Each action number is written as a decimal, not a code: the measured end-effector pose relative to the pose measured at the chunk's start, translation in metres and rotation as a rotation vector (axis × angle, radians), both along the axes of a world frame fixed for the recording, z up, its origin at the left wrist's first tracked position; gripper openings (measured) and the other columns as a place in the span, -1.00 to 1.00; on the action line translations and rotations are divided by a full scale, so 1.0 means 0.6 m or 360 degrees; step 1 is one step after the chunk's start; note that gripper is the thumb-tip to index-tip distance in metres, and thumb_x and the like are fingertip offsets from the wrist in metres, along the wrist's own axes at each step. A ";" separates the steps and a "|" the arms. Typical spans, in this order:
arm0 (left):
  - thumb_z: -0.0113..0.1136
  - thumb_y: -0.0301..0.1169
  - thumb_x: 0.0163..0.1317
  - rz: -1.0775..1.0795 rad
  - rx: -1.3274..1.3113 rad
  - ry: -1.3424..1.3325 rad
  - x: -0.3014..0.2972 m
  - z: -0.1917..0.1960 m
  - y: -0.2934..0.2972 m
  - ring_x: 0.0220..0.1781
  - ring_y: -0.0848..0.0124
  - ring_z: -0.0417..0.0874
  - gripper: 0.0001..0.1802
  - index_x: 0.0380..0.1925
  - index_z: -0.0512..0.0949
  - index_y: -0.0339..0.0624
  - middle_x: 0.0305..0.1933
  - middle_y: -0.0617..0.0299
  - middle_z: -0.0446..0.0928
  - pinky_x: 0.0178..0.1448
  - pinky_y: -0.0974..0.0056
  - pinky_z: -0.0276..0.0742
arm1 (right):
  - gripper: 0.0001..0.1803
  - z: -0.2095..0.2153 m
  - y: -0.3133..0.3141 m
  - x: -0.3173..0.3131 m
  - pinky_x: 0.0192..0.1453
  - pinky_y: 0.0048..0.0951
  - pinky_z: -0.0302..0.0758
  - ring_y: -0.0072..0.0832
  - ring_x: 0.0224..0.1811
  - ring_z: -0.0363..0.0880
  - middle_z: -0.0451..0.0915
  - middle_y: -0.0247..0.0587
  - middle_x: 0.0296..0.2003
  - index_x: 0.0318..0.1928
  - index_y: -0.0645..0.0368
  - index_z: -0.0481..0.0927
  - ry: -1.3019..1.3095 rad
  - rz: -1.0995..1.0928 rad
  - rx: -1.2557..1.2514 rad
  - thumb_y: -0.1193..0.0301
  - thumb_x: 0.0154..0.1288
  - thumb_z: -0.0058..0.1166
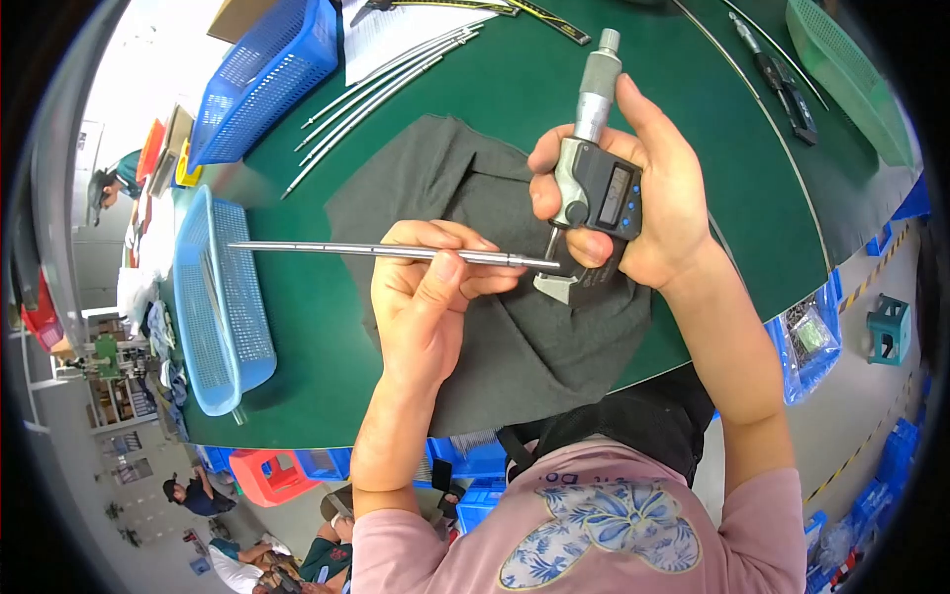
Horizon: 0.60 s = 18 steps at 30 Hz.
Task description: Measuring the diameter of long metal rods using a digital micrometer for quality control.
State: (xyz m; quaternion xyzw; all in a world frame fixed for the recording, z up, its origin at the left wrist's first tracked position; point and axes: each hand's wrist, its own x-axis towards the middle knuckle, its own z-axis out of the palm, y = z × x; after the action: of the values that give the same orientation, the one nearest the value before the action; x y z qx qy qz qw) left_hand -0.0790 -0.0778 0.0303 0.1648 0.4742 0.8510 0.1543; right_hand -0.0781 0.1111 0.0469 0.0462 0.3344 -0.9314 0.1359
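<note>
The left hand (421, 307) has its grip closed around a thin metal rod (327, 248). The right hand (663, 203) has its grip wrapped around a gauge (606, 193). The rod's tip is in the gauge's gap; I cannot tell if both sides touch it. Under them, a dark cloth (515, 366) lies on the green table (317, 386). More rods (364, 127) lie farther back.

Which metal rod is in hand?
The single rod in the left hand, its right end at the micrometer; the loose rods lie beyond the cloth, by the paper.
</note>
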 end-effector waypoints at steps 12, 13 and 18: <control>-0.01 -0.55 0.13 -0.0049 -0.0080 0.0071 0.012 0.002 0.002 -0.33 0.21 0.57 -0.84 -0.31 0.26 -0.33 -0.31 -0.02 0.36 -0.25 0.18 0.62 | -0.28 -0.006 0.000 0.004 -0.79 -0.56 0.27 -0.49 -0.86 0.31 0.51 0.03 -0.57 -0.33 0.42 0.44 -0.0062 0.0157 -0.0183 -0.07 0.23 -0.54; -0.01 -0.55 0.13 -0.0049 -0.0081 0.0068 0.013 0.002 0.001 -0.33 0.21 0.57 -0.84 -0.31 0.26 -0.33 -0.31 -0.02 0.36 -0.25 0.18 0.62 | -0.28 -0.005 -0.001 0.004 -0.80 -0.57 0.27 -0.49 -0.86 0.31 0.50 0.03 -0.57 -0.33 0.42 0.44 -0.0070 0.0186 -0.0193 -0.08 0.22 -0.53; 0.01 -0.55 0.11 -0.0064 -0.0075 0.0063 0.012 0.003 0.002 -0.36 0.22 0.58 -0.83 -0.32 0.27 -0.34 -0.32 -0.03 0.37 -0.27 0.21 0.62 | -0.27 -0.004 -0.003 0.006 -0.81 -0.60 0.27 -0.49 -0.86 0.31 0.50 0.03 -0.58 -0.34 0.44 0.44 -0.0050 0.0152 -0.0130 -0.10 0.20 -0.48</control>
State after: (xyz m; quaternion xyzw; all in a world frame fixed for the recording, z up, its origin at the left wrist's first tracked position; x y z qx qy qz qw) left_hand -0.0715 -0.0767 0.0318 0.1872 0.4938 0.8329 0.1658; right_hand -0.0746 0.1093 0.0443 0.0392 0.2958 -0.9359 0.1870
